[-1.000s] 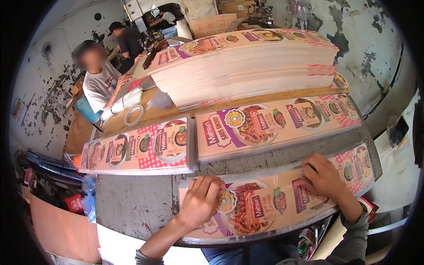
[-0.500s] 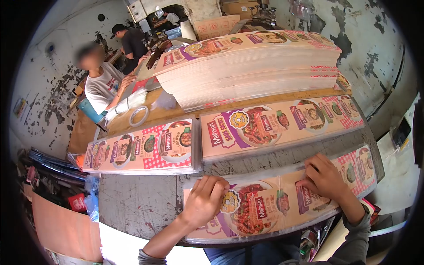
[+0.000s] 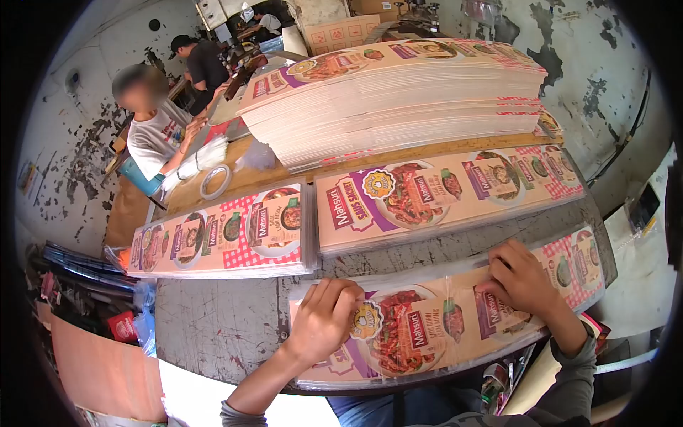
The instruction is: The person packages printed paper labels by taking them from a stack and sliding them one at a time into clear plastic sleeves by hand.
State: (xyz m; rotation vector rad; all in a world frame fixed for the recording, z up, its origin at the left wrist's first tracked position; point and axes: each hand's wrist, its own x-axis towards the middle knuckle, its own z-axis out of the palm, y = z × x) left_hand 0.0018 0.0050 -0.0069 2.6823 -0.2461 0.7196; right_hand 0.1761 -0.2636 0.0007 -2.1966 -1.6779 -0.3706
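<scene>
A long printed food banner in clear plastic (image 3: 466,299) lies on the grey table before me, apparently on top of others like it. My left hand (image 3: 329,317) is closed at its upper left edge, fingers curled and pressed together on the plastic. Farther right, my right hand (image 3: 523,281) is curled over the upper edge, with thumb and fingers pinched on the banner. What lies under the fingertips is hidden. Just beyond are a plastic-covered stack of the same banners (image 3: 441,186) and a second stack (image 3: 242,231) to its left.
A tall pile of printed sheets (image 3: 398,85) stands at the back. A tape roll (image 3: 215,182) and a white bundle (image 3: 196,164) lie left of it on the scratched table (image 3: 213,320). One person (image 3: 153,135) sits at the left; others work behind.
The view has shifted slightly, so the stacks sit a little farther left and higher. Both hands stay at the banner's upper edge, with hardly any movement.
</scene>
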